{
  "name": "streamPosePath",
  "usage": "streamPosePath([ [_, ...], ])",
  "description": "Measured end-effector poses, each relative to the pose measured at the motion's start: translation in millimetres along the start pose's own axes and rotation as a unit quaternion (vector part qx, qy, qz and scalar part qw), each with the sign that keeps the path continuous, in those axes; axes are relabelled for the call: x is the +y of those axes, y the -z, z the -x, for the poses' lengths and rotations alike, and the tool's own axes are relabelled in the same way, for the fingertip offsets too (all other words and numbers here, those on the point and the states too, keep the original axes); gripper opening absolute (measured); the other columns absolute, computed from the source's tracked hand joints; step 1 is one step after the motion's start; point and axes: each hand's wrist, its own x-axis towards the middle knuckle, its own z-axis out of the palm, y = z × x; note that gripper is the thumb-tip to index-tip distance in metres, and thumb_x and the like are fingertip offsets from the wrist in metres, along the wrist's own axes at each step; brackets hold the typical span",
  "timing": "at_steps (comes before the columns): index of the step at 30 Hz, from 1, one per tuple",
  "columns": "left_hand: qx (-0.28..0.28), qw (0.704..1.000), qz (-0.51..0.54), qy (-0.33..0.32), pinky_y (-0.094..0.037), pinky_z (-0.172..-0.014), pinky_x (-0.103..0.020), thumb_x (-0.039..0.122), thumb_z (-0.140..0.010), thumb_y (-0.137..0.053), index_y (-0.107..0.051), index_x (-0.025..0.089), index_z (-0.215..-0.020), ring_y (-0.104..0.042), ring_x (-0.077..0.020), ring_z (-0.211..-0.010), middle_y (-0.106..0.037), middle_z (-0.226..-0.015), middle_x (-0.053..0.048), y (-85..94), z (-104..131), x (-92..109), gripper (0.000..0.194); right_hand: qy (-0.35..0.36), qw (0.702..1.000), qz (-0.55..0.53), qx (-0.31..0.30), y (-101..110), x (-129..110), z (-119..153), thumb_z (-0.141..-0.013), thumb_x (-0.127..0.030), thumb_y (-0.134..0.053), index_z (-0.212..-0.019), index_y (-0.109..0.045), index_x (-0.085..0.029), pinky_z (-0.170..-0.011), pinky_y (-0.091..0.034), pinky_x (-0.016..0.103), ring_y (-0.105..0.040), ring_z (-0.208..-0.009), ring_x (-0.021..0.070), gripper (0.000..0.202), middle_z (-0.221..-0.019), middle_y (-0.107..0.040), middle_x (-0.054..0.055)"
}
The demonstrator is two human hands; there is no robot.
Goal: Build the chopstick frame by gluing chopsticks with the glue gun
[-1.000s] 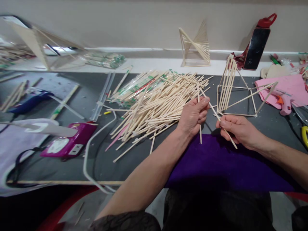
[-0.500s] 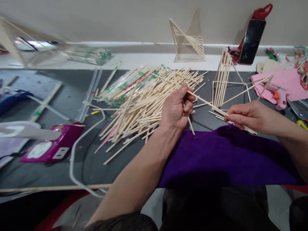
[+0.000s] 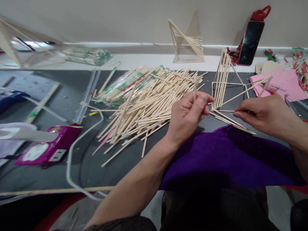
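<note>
My left hand (image 3: 191, 109) is closed round a thin wooden stick (image 3: 195, 84) whose tip points up above the fingers. It is at the right edge of a large heap of loose sticks (image 3: 154, 102). My right hand (image 3: 260, 112) is pinched closed at the right; what it holds, if anything, is hidden. Between and behind the hands stands a frame of joined sticks (image 3: 222, 80), with a row of slanted sticks on its left side. A few loose sticks (image 3: 234, 123) lie in front of it, beside the purple cloth (image 3: 216, 157).
A stick model (image 3: 187, 41) and a phone (image 3: 252, 41) leaning on a red-capped bottle stand at the back. Pink paper (image 3: 286, 81) lies right. At the left are a magenta power strip (image 3: 51, 144), a white cable (image 3: 69, 166) and wrapped sticks (image 3: 127, 83).
My left hand has moved right and turned, so its stick now points up. My right hand has shifted slightly right, and the stick that stretched between both hands no longer does.
</note>
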Motion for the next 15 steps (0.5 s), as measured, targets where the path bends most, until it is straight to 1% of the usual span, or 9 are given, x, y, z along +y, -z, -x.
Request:
streamPosePath([
  [2, -0.055, 0.993, -0.099, -0.040, -0.036, -0.049, -0.022, 0.033, -0.090, -0.054, -0.070, 0.021, -0.083, -0.048, -0.0097, -0.049, -0.059, -0.060, 0.001, -2.2, 6.6, 1.5, 0.021, -0.022, 0.994, -0.087, 0.056, 2.1, -9.0, 0.2, -0.087, -0.033, -0.060, -0.079, -0.070, -0.020, -0.054, -0.038, 0.027, -0.055, -0.055, 0.0120, 0.018, -0.068, -0.066, 0.002],
  [3, -0.081, 0.985, -0.142, -0.062, -0.038, -0.053, -0.022, 0.029, -0.090, -0.052, -0.070, 0.021, -0.084, -0.050, -0.0104, -0.052, -0.059, -0.060, 0.002, -3.2, 8.5, 1.5, 0.021, -0.039, 0.987, -0.135, 0.073, 1.2, -12.7, -0.3, -0.086, -0.035, -0.062, -0.084, -0.070, -0.020, -0.054, -0.041, 0.026, -0.055, -0.056, 0.0117, 0.017, -0.072, -0.067, 0.002],
  [4, -0.101, 0.976, -0.177, -0.083, -0.039, -0.056, -0.022, 0.026, -0.091, -0.050, -0.069, 0.021, -0.083, -0.051, -0.0110, -0.055, -0.059, -0.060, 0.002, -4.2, 9.5, 0.9, 0.022, -0.054, 0.978, -0.183, 0.084, -0.9, -15.8, -1.2, -0.084, -0.036, -0.064, -0.089, -0.070, -0.020, -0.055, -0.043, 0.026, -0.056, -0.058, 0.0116, 0.018, -0.076, -0.068, 0.002],
  [6, -0.124, 0.960, -0.223, -0.116, -0.039, -0.060, -0.023, 0.023, -0.090, -0.047, -0.067, 0.021, -0.079, -0.053, -0.0118, -0.058, -0.058, -0.060, 0.002, -6.4, 9.4, -1.6, 0.023, -0.073, 0.958, -0.260, 0.092, -7.9, -19.7, -3.3, -0.080, -0.038, -0.069, -0.099, -0.069, -0.019, -0.055, -0.046, 0.026, -0.058, -0.061, 0.0116, 0.027, -0.082, -0.069, 0.003],
  [8, -0.138, 0.950, -0.249, -0.129, -0.039, -0.062, -0.024, 0.022, -0.091, -0.045, -0.063, 0.020, -0.072, -0.054, -0.0126, -0.060, -0.058, -0.061, 0.002, -9.0, 8.4, -5.1, 0.026, -0.079, 0.947, -0.299, 0.090, -15.6, -21.4, -5.0, -0.077, -0.038, -0.072, -0.105, -0.068, -0.019, -0.058, -0.049, 0.026, -0.059, -0.063, 0.0118, 0.034, -0.086, -0.069, 0.003],
  [9, -0.145, 0.946, -0.259, -0.129, -0.040, -0.063, -0.024, 0.022, -0.091, -0.044, -0.061, 0.020, -0.069, -0.054, -0.0131, -0.061, -0.058, -0.061, 0.001, -10.3, 8.2, -6.9, 0.028, -0.078, 0.944, -0.306, 0.093, -18.5, -21.8, -5.3, -0.077, -0.037, -0.072, -0.106, -0.068, -0.020, -0.059, -0.050, 0.026, -0.060, -0.065, 0.0120, 0.034, -0.087, -0.069, 0.002],
  [11, -0.162, 0.939, -0.278, -0.122, -0.041, -0.064, -0.025, 0.021, -0.090, -0.044, -0.061, 0.020, -0.068, -0.055, -0.0139, -0.062, -0.060, -0.062, 0.000, -12.9, 8.6, -10.1, 0.028, -0.070, 0.947, -0.296, 0.106, -21.3, -21.7, -5.1, -0.080, -0.034, -0.069, -0.101, -0.069, -0.021, -0.062, -0.051, 0.027, -0.061, -0.067, 0.0125, 0.025, -0.086, -0.069, 0.002],
  [13, -0.168, 0.936, -0.287, -0.114, -0.042, -0.066, -0.026, 0.021, -0.089, -0.046, -0.065, 0.021, -0.075, -0.058, -0.0148, -0.065, -0.065, -0.068, -0.001, -14.9, 9.5, -12.2, 0.023, -0.051, 0.957, -0.260, 0.119, -20.3, -20.2, -4.6, -0.084, -0.032, -0.063, -0.092, -0.071, -0.021, -0.063, -0.050, 0.027, -0.061, -0.068, 0.0130, 0.015, -0.083, -0.069, 0.002],
  [15, -0.151, 0.945, -0.270, -0.106, -0.044, -0.069, -0.026, 0.023, -0.088, -0.052, -0.068, 0.021, -0.087, -0.061, -0.0158, -0.072, -0.070, -0.079, -0.003, -15.8, 10.1, -12.8, 0.017, -0.034, 0.968, -0.216, 0.122, -17.3, -16.5, -5.0, -0.087, -0.030, -0.060, -0.086, -0.072, -0.022, -0.063, -0.048, 0.028, -0.061, -0.067, 0.0133, 0.015, -0.079, -0.069, 0.002],
])
